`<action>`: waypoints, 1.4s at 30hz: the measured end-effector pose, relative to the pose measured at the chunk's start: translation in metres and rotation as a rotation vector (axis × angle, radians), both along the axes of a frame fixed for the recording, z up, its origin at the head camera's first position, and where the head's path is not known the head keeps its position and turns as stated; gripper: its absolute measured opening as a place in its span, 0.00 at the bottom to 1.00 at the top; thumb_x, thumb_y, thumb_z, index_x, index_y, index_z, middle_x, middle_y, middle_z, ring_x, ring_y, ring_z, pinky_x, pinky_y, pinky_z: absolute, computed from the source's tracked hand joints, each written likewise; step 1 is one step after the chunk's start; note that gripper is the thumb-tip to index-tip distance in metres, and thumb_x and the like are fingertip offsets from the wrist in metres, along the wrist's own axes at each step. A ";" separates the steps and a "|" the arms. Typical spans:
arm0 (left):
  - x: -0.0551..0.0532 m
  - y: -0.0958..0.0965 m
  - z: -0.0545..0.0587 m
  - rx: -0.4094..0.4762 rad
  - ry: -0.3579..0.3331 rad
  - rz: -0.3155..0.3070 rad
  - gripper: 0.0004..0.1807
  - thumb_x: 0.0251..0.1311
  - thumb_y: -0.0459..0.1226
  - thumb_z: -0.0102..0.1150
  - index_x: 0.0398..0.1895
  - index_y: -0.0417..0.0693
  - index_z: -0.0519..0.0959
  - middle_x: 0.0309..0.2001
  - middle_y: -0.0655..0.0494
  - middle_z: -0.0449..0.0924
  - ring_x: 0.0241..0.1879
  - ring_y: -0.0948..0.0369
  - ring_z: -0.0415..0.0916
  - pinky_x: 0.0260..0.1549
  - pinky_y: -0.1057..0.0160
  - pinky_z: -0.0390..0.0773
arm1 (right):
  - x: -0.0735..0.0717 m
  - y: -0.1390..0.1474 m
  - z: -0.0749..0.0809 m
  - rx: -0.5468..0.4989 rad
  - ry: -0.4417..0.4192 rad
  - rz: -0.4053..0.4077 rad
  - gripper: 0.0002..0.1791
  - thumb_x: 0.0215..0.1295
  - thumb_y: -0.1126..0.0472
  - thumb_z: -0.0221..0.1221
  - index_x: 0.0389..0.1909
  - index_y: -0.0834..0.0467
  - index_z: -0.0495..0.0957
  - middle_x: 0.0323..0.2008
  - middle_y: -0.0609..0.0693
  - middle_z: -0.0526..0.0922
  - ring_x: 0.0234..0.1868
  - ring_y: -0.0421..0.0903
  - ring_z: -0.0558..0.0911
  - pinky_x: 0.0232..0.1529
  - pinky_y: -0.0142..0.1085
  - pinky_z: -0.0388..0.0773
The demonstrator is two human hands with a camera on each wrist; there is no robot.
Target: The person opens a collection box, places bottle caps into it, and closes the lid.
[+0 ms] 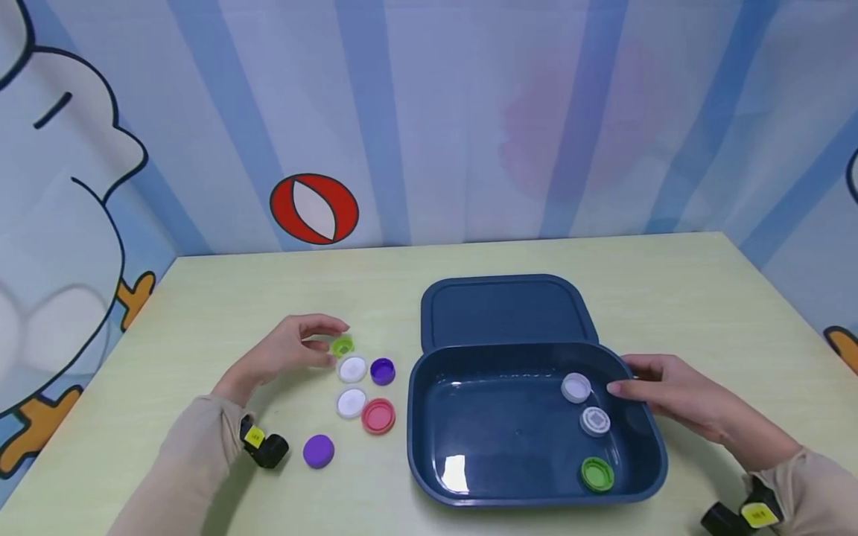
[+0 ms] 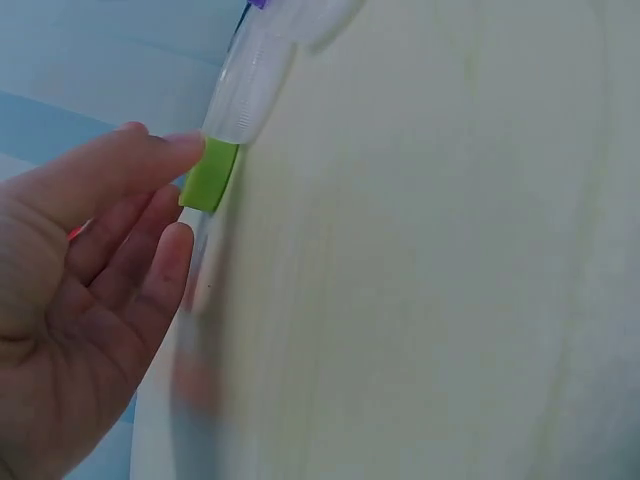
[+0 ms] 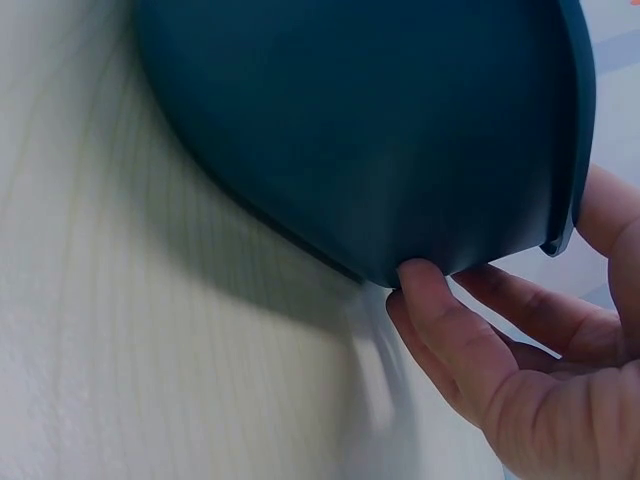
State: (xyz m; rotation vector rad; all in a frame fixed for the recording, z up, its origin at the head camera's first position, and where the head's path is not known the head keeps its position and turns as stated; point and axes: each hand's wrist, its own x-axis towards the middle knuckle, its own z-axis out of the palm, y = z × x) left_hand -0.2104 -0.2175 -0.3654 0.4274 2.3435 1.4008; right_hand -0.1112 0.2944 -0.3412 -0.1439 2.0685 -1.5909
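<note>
My left hand point(image 1: 288, 348) pinches a light green bottle cap point(image 1: 342, 345) between thumb and fingers, low over the table. In the left wrist view that green cap point(image 2: 210, 175) stands on edge to the camera, the thumb at its near end. Right beside it lie white caps point(image 1: 351, 368). At the right end of a dark blue plastic box point(image 1: 496, 439), my right hand point(image 1: 677, 394) grips the rim, thumb on top and fingers outside. Inside the box are two whitish caps point(image 1: 595, 421) and a green cap point(image 1: 597, 474). The right wrist view shows fingertips against the box's outer wall point(image 3: 380, 150).
A dark blue lid point(image 1: 506, 309) lies behind the box, partly hidden by it. Left of the box sit a red cap point(image 1: 378, 416), a dark purple cap point(image 1: 383, 371) and a lighter purple cap point(image 1: 318, 451). A printed cloth wall point(image 1: 442, 126) borders the table.
</note>
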 end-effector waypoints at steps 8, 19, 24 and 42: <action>-0.002 -0.002 -0.002 0.002 -0.003 -0.007 0.27 0.51 0.30 0.66 0.57 0.41 0.73 0.57 0.46 0.72 0.55 0.50 0.70 0.54 0.57 0.72 | 0.000 -0.001 0.001 0.012 0.003 -0.006 0.32 0.66 0.60 0.55 0.62 0.76 0.58 0.43 0.55 0.78 0.41 0.45 0.80 0.43 0.39 0.79; -0.004 0.000 -0.005 -0.039 -0.008 0.021 0.26 0.51 0.30 0.65 0.56 0.43 0.74 0.55 0.48 0.74 0.52 0.53 0.71 0.53 0.60 0.72 | 0.001 -0.003 0.001 0.029 0.006 -0.012 0.33 0.65 0.60 0.55 0.63 0.76 0.57 0.44 0.56 0.78 0.42 0.46 0.79 0.43 0.38 0.79; -0.005 0.004 -0.005 -0.086 0.022 0.027 0.25 0.51 0.29 0.65 0.55 0.44 0.75 0.52 0.49 0.75 0.50 0.54 0.72 0.51 0.59 0.73 | 0.001 -0.002 0.002 0.013 0.002 -0.008 0.33 0.65 0.60 0.55 0.63 0.76 0.56 0.44 0.56 0.78 0.42 0.46 0.80 0.44 0.40 0.79; -0.006 0.006 -0.004 -0.107 0.045 0.064 0.23 0.49 0.31 0.67 0.52 0.43 0.78 0.49 0.50 0.77 0.44 0.54 0.70 0.46 0.62 0.73 | -0.001 -0.005 0.001 0.024 0.010 -0.005 0.32 0.66 0.60 0.54 0.63 0.76 0.56 0.44 0.56 0.77 0.42 0.46 0.79 0.44 0.40 0.79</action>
